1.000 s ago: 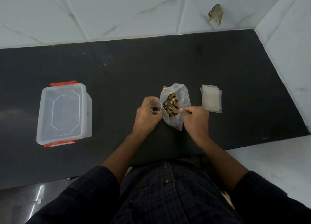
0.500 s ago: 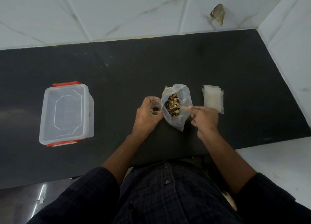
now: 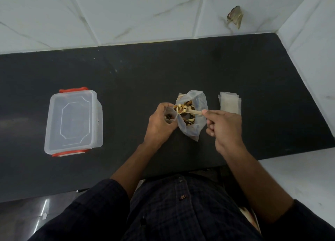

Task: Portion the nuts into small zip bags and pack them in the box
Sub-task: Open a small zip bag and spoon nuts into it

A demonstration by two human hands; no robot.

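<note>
Nuts (image 3: 186, 108) sit heaped in an open clear plastic bag (image 3: 193, 114) at the middle of a dark counter (image 3: 163, 74), as a person portions them out with a small wooden spoon (image 3: 188, 111). The right hand (image 3: 223, 127) pinches the spoon's handle between thumb and curled fingers, its bowl lifted over the bag's left edge and pointed toward a small zip bag (image 3: 170, 116). The left hand (image 3: 159, 124) grips that small bag with fingers wrapped round it, holding its mouth open; a few dark pieces already show inside. A stack of unused zip bags (image 3: 229, 103) lies flat just to the right of the nut bag. The box (image 3: 73, 122), a clear container with red clips and its lid on, stands well apart to the left. By the look of things, filling is under way and nothing has yet been packed. The next move appears to call for tipping the spoon into the small bag's narrow mouth without spilling, then, once the portion is enough, sealing the zip, opening the box and placing the bag inside.
</note>
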